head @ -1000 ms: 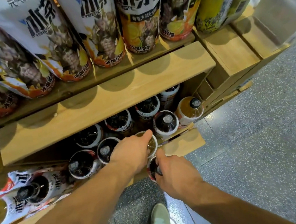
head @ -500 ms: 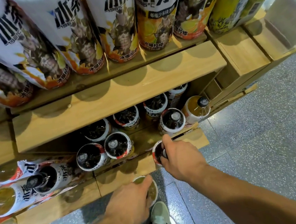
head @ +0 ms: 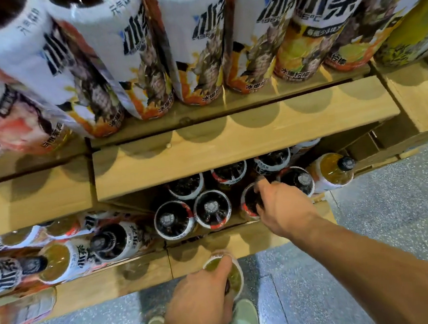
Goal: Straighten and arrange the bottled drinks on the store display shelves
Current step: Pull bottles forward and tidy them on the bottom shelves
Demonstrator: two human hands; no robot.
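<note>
Head view. Left hand (head: pixel 201 303): fingers curled over the top of 1 yellow-green bottle (head: pixel 235 277), held just in front of the lower shelf (head: pixel 140 275) edge. Right hand (head: pixel 283 207): fingers curled round the top of 1 dark-drink bottle (head: pixel 249 203) standing on that shelf. Left of this grip, a pair of dark bottles (head: pixel 174 220); just right of it, 1 further dark bottle (head: pixel 299 180), then 1 amber bottle (head: pixel 333 173).

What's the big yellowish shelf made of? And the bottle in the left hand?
The pale shelf board looks like matt wood, with faint grain streaks along it. The clear yellow-drink bottle in the left hand looks like shiny plastic, since the drink shows through; glass is possible.
</note>
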